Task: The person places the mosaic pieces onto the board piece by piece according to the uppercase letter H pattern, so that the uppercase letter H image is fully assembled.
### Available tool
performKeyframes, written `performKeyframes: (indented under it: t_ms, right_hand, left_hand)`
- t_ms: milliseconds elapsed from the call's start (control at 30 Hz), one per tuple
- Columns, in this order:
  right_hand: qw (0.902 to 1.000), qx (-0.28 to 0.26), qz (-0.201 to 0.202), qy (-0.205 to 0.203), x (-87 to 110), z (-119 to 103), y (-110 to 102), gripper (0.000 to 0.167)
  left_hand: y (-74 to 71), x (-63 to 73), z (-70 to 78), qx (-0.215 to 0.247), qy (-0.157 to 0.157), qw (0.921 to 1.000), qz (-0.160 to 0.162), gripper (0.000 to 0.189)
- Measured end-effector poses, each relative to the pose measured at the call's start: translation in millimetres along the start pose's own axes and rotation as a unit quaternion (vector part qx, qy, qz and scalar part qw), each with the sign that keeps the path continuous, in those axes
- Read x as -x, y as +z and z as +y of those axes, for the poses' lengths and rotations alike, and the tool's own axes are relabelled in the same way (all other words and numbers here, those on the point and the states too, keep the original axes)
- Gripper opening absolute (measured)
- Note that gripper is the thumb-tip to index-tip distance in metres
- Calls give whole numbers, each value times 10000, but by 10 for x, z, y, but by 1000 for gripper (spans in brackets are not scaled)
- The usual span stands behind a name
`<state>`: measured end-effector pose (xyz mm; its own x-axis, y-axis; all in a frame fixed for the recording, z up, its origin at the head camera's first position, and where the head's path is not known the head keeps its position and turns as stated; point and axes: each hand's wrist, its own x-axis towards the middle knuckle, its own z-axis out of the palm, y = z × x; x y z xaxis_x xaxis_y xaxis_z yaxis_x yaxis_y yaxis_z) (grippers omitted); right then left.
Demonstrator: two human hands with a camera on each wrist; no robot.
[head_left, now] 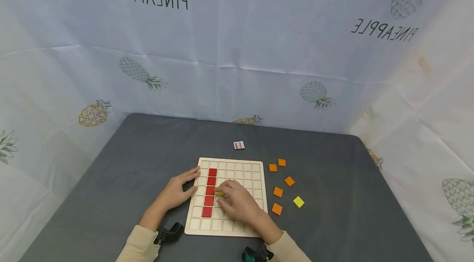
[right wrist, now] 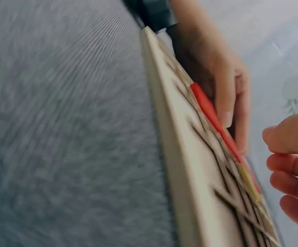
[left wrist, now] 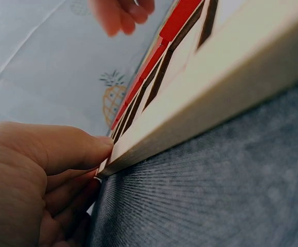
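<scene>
A pale wooden grid board [head_left: 207, 229] lies on the table, with a column of several red square tiles [head_left: 209, 200] set in its left part. A yellow tile [head_left: 219, 193] sits in the cell to the right of the middle red one. My right hand [head_left: 238, 202] is over the board, its index fingertip right at this yellow tile. In the right wrist view, the thumb and bent fingers [right wrist: 293, 177] are spread apart with nothing pinched between them. My left hand [head_left: 175, 192] rests at the board's left edge, thumb and fingertips touching it.
Right of the board lie several loose orange tiles [head_left: 278, 192] and one yellow tile [head_left: 298, 201]. A small patterned card [head_left: 238, 145] lies behind the board on the dark table [head_left: 326, 171]. A pineapple-print curtain [head_left: 237, 48] hangs around the back and sides.
</scene>
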<state>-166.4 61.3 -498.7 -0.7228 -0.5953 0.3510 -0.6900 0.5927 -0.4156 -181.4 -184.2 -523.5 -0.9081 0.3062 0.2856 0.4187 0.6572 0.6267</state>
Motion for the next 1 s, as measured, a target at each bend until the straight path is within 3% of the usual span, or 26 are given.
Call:
performKeyframes:
  t_ms: [167,367,500,667,833,1000]
  right_hand:
    - [9993,-288,141,176,73,48,-140,25]
    - [9975,-416,349,443,321,275,-360,27]
    - [9930,-242,567,1008,594,486,-536,32]
    - [9796,254,806,1824,1006,767,-740,37]
    - [9695,336,403,2394,1328,945,-887,38]
    - [9703,266,-29,2404,1454,1014,-1019,39]
  left_hand:
    - [22,-12,9,-63,107,9999,44,46]
    - [12,1,0,69,-50,10000,-35,49]
    - [-5,10,-14,101,-91,9999,-88,49]
    - [1,4,-1,12,-33,10000,-55,48]
    - [-5,-5,16,28,-83,9999,-107,48]
    - [3,3,24,73,-173,9997,-134,49]
